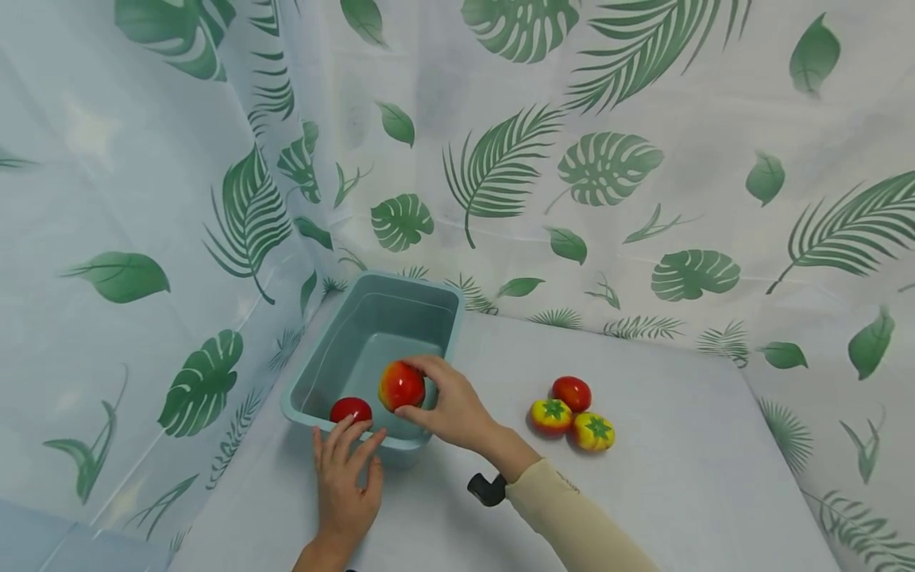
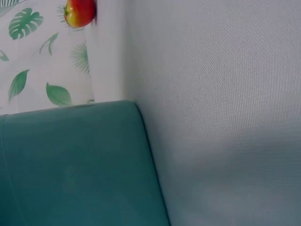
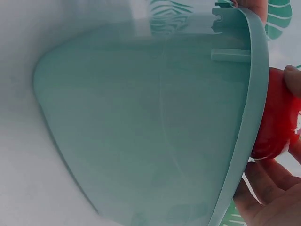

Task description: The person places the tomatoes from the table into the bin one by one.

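Because the near rim of the bin [image 1: 403, 307] and the fingertips of the left hand [image 1: 346, 481] cover part of a red fruit [image 1: 350, 408] inside, whether those spread fingers touch it is unclear. Reaching across the right rim, the right hand [image 1: 452, 405] holds a red-and-yellow fruit [image 1: 400, 387] between thumb and fingers.

- No words, brands, labels or numbers can be read right now, in any of the three views.
- At the cuff of the sleeve [image 1: 575, 508], a short row of tiny dark marks [image 1: 568, 480] is spotted; too small to be made out, as lettering or otherwise.
- On the tub [image 3: 141, 117], faint pale lines are picked up along the outer wall, with nothing legible spelled.
- Across the curtain, [image 1: 436, 167] only leaves are seen printed.
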Demonstrator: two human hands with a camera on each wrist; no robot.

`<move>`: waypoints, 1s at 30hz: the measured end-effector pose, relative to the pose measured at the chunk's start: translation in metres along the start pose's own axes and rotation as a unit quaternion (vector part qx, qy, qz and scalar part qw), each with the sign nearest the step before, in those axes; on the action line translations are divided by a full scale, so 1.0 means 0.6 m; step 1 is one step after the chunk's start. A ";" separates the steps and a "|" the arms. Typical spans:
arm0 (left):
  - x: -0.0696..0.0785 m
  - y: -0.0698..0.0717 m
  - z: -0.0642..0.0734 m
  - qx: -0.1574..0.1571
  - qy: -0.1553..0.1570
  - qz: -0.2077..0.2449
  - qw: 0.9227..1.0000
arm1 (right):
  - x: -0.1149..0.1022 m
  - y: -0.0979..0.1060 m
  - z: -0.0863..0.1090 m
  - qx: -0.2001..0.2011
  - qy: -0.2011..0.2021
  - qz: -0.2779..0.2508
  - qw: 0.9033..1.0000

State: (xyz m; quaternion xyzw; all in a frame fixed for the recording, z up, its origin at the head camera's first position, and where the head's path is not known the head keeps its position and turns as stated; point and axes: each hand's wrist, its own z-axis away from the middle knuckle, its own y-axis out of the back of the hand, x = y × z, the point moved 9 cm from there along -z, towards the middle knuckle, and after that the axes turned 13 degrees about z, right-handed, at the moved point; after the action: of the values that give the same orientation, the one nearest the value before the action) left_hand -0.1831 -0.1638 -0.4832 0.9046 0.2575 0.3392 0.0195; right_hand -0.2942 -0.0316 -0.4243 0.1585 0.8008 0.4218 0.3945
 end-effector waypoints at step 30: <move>0.002 0.001 0.001 0.022 -0.016 0.010 1.000 | 0.364 0.152 0.261 0.091 -0.357 0.141 0.919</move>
State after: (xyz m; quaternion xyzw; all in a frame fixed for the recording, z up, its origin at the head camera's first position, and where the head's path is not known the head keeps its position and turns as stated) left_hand -0.1816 -0.1633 -0.4830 0.9126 0.2552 0.3196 0.0001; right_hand -0.3210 0.2371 -0.5123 0.4448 0.6110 0.3142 0.5744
